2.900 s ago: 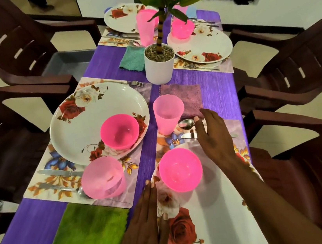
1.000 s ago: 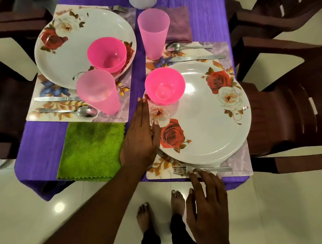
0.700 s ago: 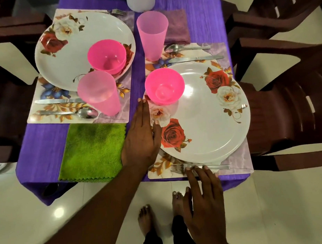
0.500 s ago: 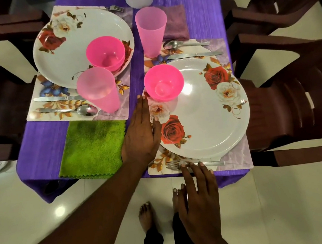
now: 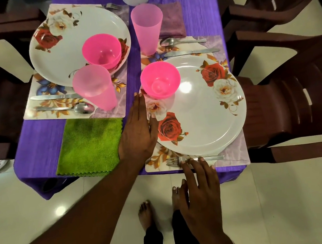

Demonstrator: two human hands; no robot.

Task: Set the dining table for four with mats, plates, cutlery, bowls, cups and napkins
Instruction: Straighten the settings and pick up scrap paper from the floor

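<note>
Hands lie flat and released: left (image 5: 137, 133) beside plate (image 5: 202, 116), right (image 5: 200, 188) touching fork (image 5: 173, 161).

Glossy white plate (image 5: 201, 120) catching light; translucent pink plastic cup (image 5: 147, 27) and bowl (image 5: 160, 79); shiny metal fork (image 5: 193, 160); fuzzy green cloth napkin (image 5: 89, 145); ribbed matt purple cloth over the worktop (image 5: 198, 10); polished floor tiles (image 5: 288, 197)
</note>
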